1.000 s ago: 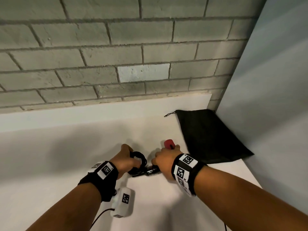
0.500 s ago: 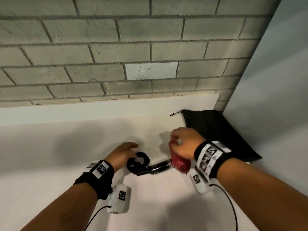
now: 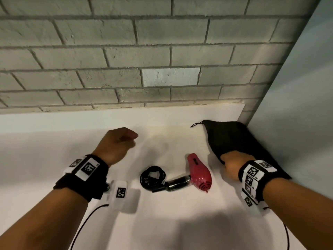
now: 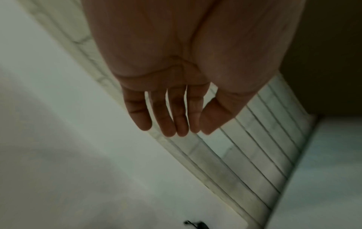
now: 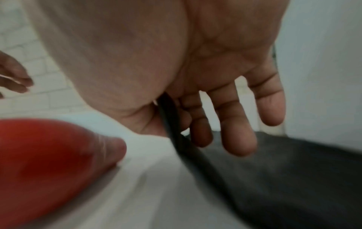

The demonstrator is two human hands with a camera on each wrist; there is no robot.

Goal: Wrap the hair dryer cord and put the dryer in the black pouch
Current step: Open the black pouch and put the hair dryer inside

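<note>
The red hair dryer [image 3: 198,170] lies on the white table [image 3: 162,222], its folded black handle pointing left. The black cord [image 3: 153,175] sits coiled at the handle's end. At the back right corner lies the black pouch [image 3: 232,138]. My right hand [image 3: 228,159] is at the pouch's near left corner. In the right wrist view the pouch edge [image 5: 274,178] runs up between thumb and forefinger of that hand [image 5: 160,142], with the dryer [image 5: 39,155] blurred beside it. My left hand [image 3: 126,139] hovers left of the dryer; its fingers [image 4: 168,120] hang relaxed and hold nothing.
A grey brick wall [image 3: 162,51] stands behind the table, and a pale side wall [image 3: 297,123] closes off the right. The pouch's drawstring [image 3: 196,124] trails left from its far corner. Wrist-camera cables hang off the table's near edge.
My right hand let go of the dryer and moved right to the pouch's corner. My left hand left the coiled cord and lifted up and away to the left.
</note>
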